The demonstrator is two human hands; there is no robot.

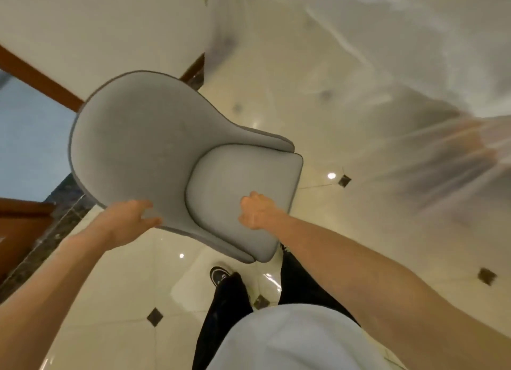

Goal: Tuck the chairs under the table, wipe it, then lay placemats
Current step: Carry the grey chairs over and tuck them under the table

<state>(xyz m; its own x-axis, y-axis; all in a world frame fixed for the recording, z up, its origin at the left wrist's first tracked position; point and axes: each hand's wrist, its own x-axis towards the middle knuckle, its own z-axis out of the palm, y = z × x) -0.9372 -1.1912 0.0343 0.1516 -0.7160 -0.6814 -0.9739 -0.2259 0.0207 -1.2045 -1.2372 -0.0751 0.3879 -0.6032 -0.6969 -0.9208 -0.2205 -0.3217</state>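
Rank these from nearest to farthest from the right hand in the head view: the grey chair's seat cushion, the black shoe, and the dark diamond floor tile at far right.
1. Seat cushion: the right hand grips its edge.
2. Black shoe: on the floor, below and left of the hand.
3. Dark diamond floor tile: at the far right.

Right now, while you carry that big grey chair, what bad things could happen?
The chair is off the floor, held only at its edges by the left hand and the right hand, so it might slip. The glossy tiled floor looks slick underfoot. The shoe sits just below the chair, so a drop could hit it.
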